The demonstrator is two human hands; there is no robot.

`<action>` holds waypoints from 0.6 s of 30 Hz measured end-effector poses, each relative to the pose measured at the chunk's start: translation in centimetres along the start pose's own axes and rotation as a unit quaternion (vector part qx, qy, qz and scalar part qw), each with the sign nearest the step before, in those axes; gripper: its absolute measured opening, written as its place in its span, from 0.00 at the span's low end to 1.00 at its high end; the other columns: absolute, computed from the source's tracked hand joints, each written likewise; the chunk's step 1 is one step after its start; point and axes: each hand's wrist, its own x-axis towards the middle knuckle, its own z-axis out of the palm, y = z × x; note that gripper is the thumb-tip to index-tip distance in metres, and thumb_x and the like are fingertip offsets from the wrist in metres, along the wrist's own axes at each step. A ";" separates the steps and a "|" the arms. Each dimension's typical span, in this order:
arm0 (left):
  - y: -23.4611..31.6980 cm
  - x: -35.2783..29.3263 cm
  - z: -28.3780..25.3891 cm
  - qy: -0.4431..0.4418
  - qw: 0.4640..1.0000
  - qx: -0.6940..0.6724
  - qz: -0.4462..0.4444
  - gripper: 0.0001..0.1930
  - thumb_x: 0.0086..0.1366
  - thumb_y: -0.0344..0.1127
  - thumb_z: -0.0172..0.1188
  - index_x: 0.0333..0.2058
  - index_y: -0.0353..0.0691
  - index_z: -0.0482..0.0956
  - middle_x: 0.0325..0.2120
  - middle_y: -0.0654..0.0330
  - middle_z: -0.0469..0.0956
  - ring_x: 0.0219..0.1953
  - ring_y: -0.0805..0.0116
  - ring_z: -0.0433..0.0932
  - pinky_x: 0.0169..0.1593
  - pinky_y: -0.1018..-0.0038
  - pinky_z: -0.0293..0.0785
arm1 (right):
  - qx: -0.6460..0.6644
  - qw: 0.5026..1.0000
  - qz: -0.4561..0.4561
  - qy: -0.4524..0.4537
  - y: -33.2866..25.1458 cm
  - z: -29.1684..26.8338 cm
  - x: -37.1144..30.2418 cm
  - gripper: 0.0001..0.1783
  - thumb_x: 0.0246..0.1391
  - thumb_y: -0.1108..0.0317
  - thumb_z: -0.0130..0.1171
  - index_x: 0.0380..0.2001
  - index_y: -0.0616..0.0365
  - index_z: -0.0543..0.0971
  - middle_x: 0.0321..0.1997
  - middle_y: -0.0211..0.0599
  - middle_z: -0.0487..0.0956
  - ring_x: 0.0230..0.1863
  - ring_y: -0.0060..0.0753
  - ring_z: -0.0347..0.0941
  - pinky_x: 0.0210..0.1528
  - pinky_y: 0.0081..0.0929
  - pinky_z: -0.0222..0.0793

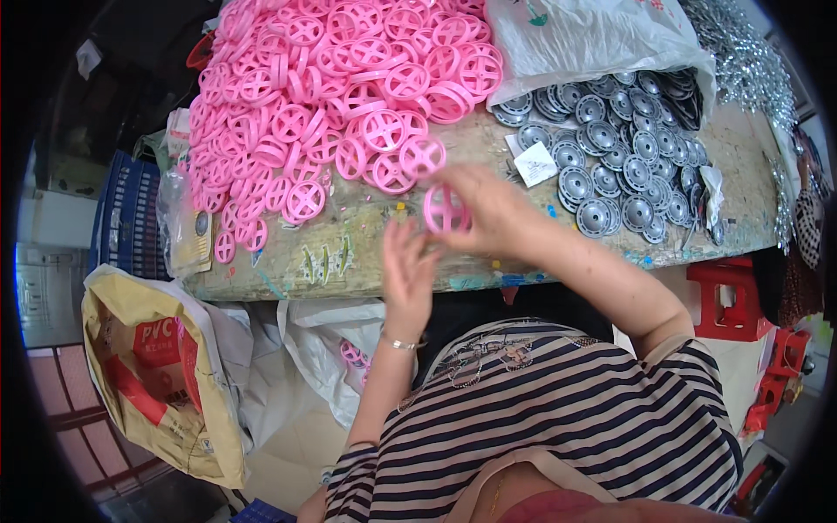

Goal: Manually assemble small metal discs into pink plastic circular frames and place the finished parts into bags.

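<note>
In the head view, the right hand (493,209) grasps a single pink wheel (446,212), thumb and fingers at its right side, with the open face and crossed spokes showing; the wheel is up off the worktable (366,253), near its front edge. Just left of that grip, the left hand (408,275) is loosely spread and blurred, with nothing seen in it; whether its fingertips touch the wheel, I cannot tell. The wheel looks like moulded plastic, so it should be very light and fairly stiff, with a smooth rim that may slide a little under dry fingers; the thin spokes are probably the weaker part. The best hold would be a light pinch across the outer rim, or a finger hooked through a gap between spokes, without squeezing hard. Beyond the grip and to its left, a heap of pink wheels (384,131) lies tangled, rims overlapping, so one could drag its neighbours. To the right of the grip lie grey discs (593,218), spilling from a white bag (593,44); they look closed-faced, so probably best lifted by the edge.
</note>
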 end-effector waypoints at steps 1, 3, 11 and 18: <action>0.0 1.3 1.6 -0.044 0.998 0.045 0.007 0.28 0.68 0.27 0.46 0.64 0.34 0.48 0.54 0.48 0.65 0.54 0.60 0.70 0.58 0.67 0.66 | -0.013 1.000 0.016 -0.016 -1.0 -0.6 -0.9 0.36 0.37 0.60 0.70 0.51 0.59 0.69 0.47 0.49 0.73 0.50 0.51 0.70 0.53 0.39 0.67; -2.0 3.0 2.4 -0.086 0.990 0.109 -0.022 0.24 0.70 0.29 0.44 0.63 0.33 0.52 0.51 0.52 0.69 0.52 0.62 0.72 0.55 0.66 0.71 | -0.014 1.000 0.019 -0.009 0.3 -1.0 -1.9 0.37 0.37 0.60 0.71 0.51 0.60 0.69 0.47 0.49 0.73 0.50 0.51 0.69 0.52 0.39 0.67; -2.2 4.0 3.4 -0.070 0.968 -0.121 -0.208 0.18 0.72 0.34 0.39 0.58 0.36 0.61 0.49 0.50 0.72 0.48 0.56 0.77 0.44 0.62 0.81 | -0.353 0.912 0.089 0.190 14.9 -8.7 -1.3 0.28 0.46 0.64 0.63 0.50 0.63 0.69 0.53 0.52 0.68 0.49 0.58 0.65 0.54 0.44 0.62; -2.5 3.8 3.1 -0.055 0.965 -0.151 -0.208 0.18 0.73 0.36 0.40 0.58 0.36 0.60 0.49 0.50 0.72 0.48 0.53 0.77 0.47 0.61 0.79 | -0.402 0.894 0.150 0.127 18.0 -10.2 -1.3 0.26 0.45 0.62 0.64 0.48 0.63 0.73 0.50 0.47 0.72 0.50 0.55 0.66 0.53 0.41 0.65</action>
